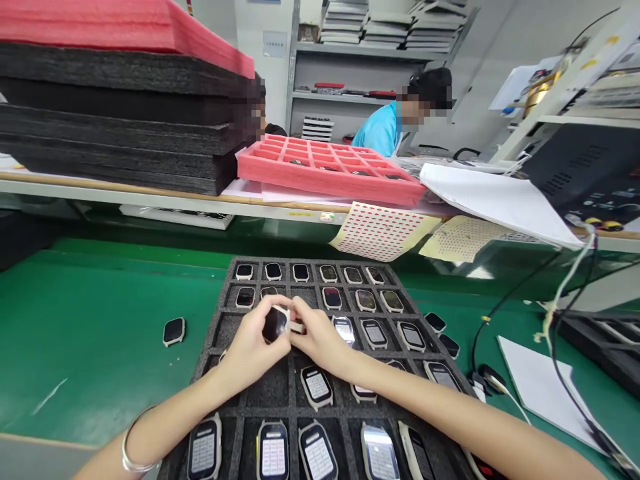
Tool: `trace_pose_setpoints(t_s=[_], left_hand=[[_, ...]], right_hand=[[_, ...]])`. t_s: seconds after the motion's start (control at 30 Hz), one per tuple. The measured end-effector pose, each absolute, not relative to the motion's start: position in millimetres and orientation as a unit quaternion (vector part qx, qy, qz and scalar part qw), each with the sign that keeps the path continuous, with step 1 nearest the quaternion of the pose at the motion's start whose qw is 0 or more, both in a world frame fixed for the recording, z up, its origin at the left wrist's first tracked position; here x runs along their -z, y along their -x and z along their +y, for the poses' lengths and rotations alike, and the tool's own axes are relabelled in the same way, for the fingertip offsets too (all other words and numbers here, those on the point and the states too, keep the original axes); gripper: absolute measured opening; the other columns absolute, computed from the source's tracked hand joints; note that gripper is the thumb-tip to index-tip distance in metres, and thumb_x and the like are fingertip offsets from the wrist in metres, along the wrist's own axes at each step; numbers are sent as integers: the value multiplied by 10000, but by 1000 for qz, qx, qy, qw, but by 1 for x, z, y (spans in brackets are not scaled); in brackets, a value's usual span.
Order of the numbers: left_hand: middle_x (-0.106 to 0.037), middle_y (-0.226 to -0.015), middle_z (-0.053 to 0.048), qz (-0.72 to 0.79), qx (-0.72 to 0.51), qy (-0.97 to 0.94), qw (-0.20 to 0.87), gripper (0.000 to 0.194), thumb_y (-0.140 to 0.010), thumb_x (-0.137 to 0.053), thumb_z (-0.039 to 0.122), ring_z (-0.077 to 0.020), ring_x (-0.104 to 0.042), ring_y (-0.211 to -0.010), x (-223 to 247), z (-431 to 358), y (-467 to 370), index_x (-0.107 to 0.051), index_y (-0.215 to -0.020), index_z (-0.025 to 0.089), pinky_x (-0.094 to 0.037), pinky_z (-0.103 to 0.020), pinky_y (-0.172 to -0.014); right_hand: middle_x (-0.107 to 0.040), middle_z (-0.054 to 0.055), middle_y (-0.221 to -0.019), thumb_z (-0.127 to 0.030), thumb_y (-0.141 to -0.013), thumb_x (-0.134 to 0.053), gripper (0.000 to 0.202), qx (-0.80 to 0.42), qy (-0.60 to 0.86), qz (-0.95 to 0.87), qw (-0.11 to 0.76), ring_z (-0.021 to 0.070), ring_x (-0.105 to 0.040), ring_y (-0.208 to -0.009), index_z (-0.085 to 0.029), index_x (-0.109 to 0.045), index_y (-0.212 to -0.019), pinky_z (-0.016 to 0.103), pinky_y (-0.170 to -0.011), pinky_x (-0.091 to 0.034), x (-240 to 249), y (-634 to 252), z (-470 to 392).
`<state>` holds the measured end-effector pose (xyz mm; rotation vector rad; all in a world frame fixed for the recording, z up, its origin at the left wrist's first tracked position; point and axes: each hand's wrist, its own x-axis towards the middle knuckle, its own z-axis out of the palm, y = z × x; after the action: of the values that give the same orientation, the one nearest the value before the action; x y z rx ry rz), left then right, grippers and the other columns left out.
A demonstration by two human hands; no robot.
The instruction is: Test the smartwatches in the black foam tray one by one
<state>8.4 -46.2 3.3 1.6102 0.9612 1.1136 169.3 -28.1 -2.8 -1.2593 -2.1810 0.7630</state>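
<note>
My left hand (255,343), with a silver bangle on its wrist, holds a watch (276,324) whose screen is dark. Fingers of my right hand (320,337) pinch a small light-coloured part at the watch's right side; its exact shape is partly hidden. Both hands touch above a black foam tray (265,389) with rows of compartments. Several watches sit in it, such as a lit one (317,387) just below my hands and another lit one (273,451) in the front row. Some compartments hold no watch.
A lone watch (174,331) lies on the green mat (115,293) at left. Two more lie right of the tray, near cables and white paper (550,387). Behind, a shelf carries black foam sheets (115,120) and a pink tray (330,183). Two people are beyond it.
</note>
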Motion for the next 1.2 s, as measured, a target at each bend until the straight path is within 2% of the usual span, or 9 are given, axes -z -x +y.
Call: trace_pose_setpoints(t_s=[0.1,0.2,0.3,0.37,0.47,0.57,0.77,1.03,1.2], left_hand=[[-612,-913,-5,392,-419,-687,446,365,-720,-523,57,-188,-567,-837,-4,-48,-9,-543,-1046,221,-415,-273,-762],[-599,-919,-7,406,-408,-690,439,369,-744,-531,87,-181,-557,-815,-3,-48,-9,-521,-1086,224,-414,-271,-749],[-595,-913,-13,411,-403,-689,441,371,-776,-555,144,-183,-554,-794,0,-47,-10,-507,-1134,227,-419,-275,-738],[-599,-929,-17,406,-403,-690,444,372,-785,-563,158,-187,-557,-813,1,-47,-10,-505,-1146,229,-420,-277,-756],[-601,-999,-21,399,-413,-687,445,368,-795,-558,142,-190,-563,-886,1,-48,-10,-501,-1145,239,-412,-276,-810],[-597,-982,-10,405,-417,-678,450,360,-813,-548,150,-177,-567,-858,1,-49,-10,-489,-1154,251,-417,-267,-796],[-590,-979,-6,409,-405,-680,453,353,-796,-538,121,-171,-559,-856,0,-50,-10,-501,-1125,244,-424,-258,-776],[-591,-971,0,402,-407,-684,451,357,-790,-537,121,-167,-560,-857,1,-51,-10,-500,-1123,245,-429,-251,-776],[-583,-990,4,399,-410,-688,447,346,-792,-536,122,-155,-552,-855,2,-51,-10,-494,-1113,246,-421,-243,-782]], right_hand=[[-560,-63,-646,-314,-835,-611,252,-409,458,-724,315,124,-553,-516,-223,-388,-911,194,-445,-399,-7,-186,-24],[-641,0,-691,-369,-771,-704,325,-519,479,-617,348,85,-500,-435,-181,-480,-912,156,-366,-335,-20,-202,-18],[-680,72,-789,-358,-789,-710,289,-595,465,-555,349,30,-394,-401,-127,-577,-900,131,-335,-263,-29,-215,-15],[-683,94,-868,-348,-841,-664,299,-665,420,-505,354,30,-391,-418,-132,-595,-1036,130,-339,-284,-31,-220,-17],[-665,100,-934,-314,-879,-625,343,-734,364,-448,359,73,-497,-532,-165,-574,-1184,140,-386,-389,-31,-221,-21],[-648,72,-885,-270,-865,-646,406,-753,340,-436,357,105,-569,-620,-196,-542,-1251,150,-434,-466,-30,-221,-25],[-612,6,-729,-243,-791,-728,376,-728,319,-470,384,87,-578,-512,-185,-616,-1145,163,-437,-510,-28,-220,-29],[-621,23,-784,-249,-858,-665,390,-762,273,-457,369,83,-562,-540,-213,-572,-1235,161,-450,-478,-25,-220,-33],[-662,125,-1024,-253,-858,-664,414,-768,268,-459,358,79,-553,-574,-188,-558,-1253,178,-493,-463,-24,-218,-34]])
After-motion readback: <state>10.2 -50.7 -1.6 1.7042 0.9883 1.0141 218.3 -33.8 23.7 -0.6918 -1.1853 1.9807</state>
